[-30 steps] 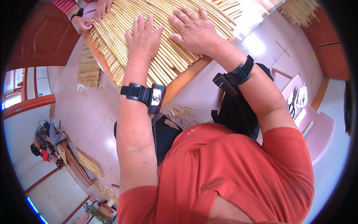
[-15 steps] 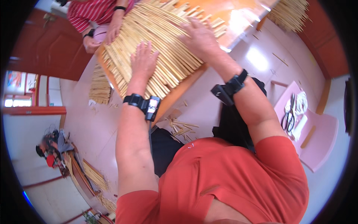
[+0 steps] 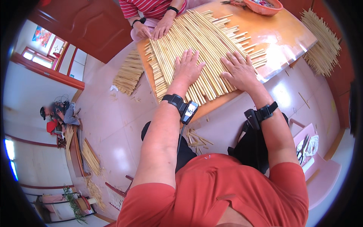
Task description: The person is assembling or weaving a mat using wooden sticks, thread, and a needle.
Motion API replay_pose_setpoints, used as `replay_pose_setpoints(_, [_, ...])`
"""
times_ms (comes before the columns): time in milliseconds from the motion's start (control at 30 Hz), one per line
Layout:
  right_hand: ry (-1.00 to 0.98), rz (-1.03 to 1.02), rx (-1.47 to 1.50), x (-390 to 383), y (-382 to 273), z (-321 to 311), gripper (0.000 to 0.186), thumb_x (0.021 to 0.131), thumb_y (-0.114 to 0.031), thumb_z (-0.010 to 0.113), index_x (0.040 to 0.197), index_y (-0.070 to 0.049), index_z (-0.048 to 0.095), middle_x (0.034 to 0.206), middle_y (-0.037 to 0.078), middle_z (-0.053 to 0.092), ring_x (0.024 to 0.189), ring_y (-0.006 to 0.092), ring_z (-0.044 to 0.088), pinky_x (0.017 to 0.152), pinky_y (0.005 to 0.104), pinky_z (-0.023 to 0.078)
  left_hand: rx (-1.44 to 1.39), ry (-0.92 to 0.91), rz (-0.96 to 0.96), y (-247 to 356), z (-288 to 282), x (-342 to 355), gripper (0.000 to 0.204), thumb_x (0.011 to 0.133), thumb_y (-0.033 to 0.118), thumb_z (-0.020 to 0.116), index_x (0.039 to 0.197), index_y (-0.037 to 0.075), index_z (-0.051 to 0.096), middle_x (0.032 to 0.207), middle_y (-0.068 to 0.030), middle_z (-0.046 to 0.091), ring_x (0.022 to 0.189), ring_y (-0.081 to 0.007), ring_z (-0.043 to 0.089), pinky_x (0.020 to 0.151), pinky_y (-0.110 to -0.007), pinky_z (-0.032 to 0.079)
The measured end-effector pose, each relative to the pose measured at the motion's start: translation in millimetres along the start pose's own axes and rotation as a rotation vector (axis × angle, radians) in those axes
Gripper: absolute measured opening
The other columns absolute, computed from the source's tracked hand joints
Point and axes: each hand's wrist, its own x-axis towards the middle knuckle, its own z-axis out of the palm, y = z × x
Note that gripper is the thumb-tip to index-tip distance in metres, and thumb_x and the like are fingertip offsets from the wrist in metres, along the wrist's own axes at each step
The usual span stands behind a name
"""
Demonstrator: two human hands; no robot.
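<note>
A wide layer of straw-coloured sticks, laid side by side, covers much of the orange table. On its near left part my left hand lies flat with the fingers spread. My right hand rests palm down near the layer's right edge, its fingers apart too. Neither hand grips anything. Each of my wrists has a black strap with a small device. Across the table, another person's hands touch the far left edge of the sticks; that person wears a striped sleeve and black wristbands.
Stick bundles stand left of the table and at the far right. A red basket sits on the table's far side. Short offcuts litter the floor. Scissors lie on a pink chair at right. Another person sits far left.
My view has swung, so the table appears further right and lower. My right hand has come down nearer the sticks' near right edge; both my hands stay spread.
</note>
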Motion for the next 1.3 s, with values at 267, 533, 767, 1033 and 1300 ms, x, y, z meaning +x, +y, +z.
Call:
replay_pose_setpoints(267, [0.304, 0.042, 0.409, 1, 23, -13, 0.057, 0.094, -0.041, 0.053, 0.144, -0.015, 0.042, 0.153, 0.015, 0.032, 0.144, 0.0317, 0.024, 0.117, 0.0492, 0.018, -0.500, 0.322, -0.005, -34, -35, -37, 0.062, 0.092, 0.033, 0.055, 0.143, 0.002, 0.038, 0.148, -0.0237, 0.034, 0.141, -0.0361, 0.027, 0.116, -0.043, 0.020])
replay_pose_setpoints(533, [0.527, 0.419, 0.650, -2, 131, 13, 0.051, 0.087, -0.017, 0.064, 0.135, -0.006, 0.051, 0.148, 0.022, 0.038, 0.137, 0.0325, 0.036, 0.113, 0.0384, 0.029, -0.491, 0.406, -0.323, -55, -25, -163, 0.052, 0.089, 0.018, 0.061, 0.136, 0.000, 0.046, 0.144, -0.0261, 0.039, 0.134, -0.0387, 0.037, 0.111, -0.043, 0.030])
replay_pose_setpoints(767, [0.459, 0.414, 0.661, 2, 164, 42, 0.048, 0.089, -0.017, 0.063, 0.134, -0.006, 0.053, 0.143, 0.018, 0.045, 0.132, 0.0294, 0.044, 0.108, 0.0367, 0.035, -0.637, 0.474, -0.218, -53, -15, -169, 0.056, 0.092, 0.025, 0.061, 0.139, 0.001, 0.042, 0.149, -0.0252, 0.031, 0.137, -0.0409, 0.033, 0.112, -0.045, 0.027])
replay_pose_setpoints(1033, [0.412, 0.515, 1.036, 0, 150, 40, 0.035, 0.098, -0.018, 0.051, 0.129, -0.001, 0.056, 0.130, 0.012, 0.056, 0.121, 0.0190, 0.052, 0.102, 0.0312, 0.041, -0.735, 0.457, -0.165, -65, -9, -168, 0.055, 0.092, 0.027, 0.061, 0.137, 0.000, 0.046, 0.149, -0.0242, 0.032, 0.138, -0.0392, 0.033, 0.113, -0.047, 0.025])
replay_pose_setpoints(1300, [0.527, 0.414, 1.028, -3, 152, 43, 0.036, 0.103, -0.021, 0.044, 0.128, 0.002, 0.053, 0.119, 0.012, 0.060, 0.111, 0.0190, 0.057, 0.097, 0.0312, 0.044, -0.716, 0.274, 0.012, -88, -19, -165, 0.046, 0.086, 0.031, 0.067, 0.126, 0.009, 0.060, 0.139, -0.0152, 0.050, 0.132, -0.0353, 0.041, 0.106, -0.050, 0.029])
